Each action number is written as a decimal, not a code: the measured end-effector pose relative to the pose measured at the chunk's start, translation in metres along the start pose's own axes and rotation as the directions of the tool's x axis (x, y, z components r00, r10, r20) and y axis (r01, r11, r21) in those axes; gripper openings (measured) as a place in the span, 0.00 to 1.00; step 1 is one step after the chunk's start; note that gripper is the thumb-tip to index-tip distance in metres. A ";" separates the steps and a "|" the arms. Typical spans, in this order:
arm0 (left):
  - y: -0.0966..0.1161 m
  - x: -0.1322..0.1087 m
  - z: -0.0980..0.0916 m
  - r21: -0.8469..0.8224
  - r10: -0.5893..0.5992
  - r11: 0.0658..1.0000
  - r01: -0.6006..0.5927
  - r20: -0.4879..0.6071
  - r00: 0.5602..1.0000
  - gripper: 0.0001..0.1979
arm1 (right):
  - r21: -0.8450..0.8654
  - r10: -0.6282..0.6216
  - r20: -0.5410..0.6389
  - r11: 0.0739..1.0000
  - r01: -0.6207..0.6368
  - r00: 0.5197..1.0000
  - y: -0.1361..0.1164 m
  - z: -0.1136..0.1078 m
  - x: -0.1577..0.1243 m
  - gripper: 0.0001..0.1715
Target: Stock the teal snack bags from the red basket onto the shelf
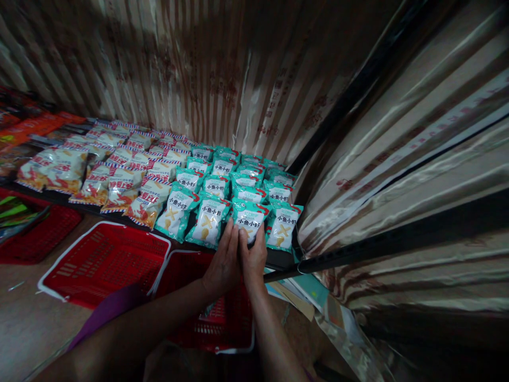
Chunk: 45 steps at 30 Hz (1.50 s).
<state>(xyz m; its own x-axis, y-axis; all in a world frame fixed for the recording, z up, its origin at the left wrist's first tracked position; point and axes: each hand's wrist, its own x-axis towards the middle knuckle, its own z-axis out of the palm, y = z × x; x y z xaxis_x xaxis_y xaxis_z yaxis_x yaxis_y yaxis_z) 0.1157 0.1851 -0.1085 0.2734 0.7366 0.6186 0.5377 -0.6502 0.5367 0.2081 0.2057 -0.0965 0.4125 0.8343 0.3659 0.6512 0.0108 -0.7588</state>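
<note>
Both my hands are at the front edge of a dark shelf, close together around one teal-and-white snack bag point(250, 212). My left hand point(226, 257) is against its lower left side, fingers together. My right hand point(253, 252) grips its lower right, with the thumb on the front. Their fingers cover the bottom of the bag. On either side stand matching teal snack bags, one on the left point(209, 220) and one on the right point(283, 228), with several more rows behind.
Left of the teal bags are rows of red-and-white snack bags point(119, 185), then orange packets point(43, 127). Below the shelf are a red basket point(107, 254) and a second one point(242, 329) under my arms. Striped curtains point(222, 79) hang behind; a dark bar point(397, 233) crosses at right.
</note>
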 end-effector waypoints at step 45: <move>0.000 0.003 -0.007 -0.078 0.020 0.997 -0.021 -0.011 1.000 0.33 | -0.053 -0.011 -0.018 0.999 0.010 1.000 0.003 0.001 -0.002 0.39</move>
<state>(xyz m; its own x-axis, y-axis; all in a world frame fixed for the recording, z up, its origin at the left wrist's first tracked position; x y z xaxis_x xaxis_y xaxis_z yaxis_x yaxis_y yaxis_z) 0.1109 0.1859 -0.1025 0.2755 0.7212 0.6356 0.4681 -0.6781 0.5666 0.2093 0.2048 -0.0999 0.4167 0.8242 0.3835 0.6883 -0.0105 -0.7253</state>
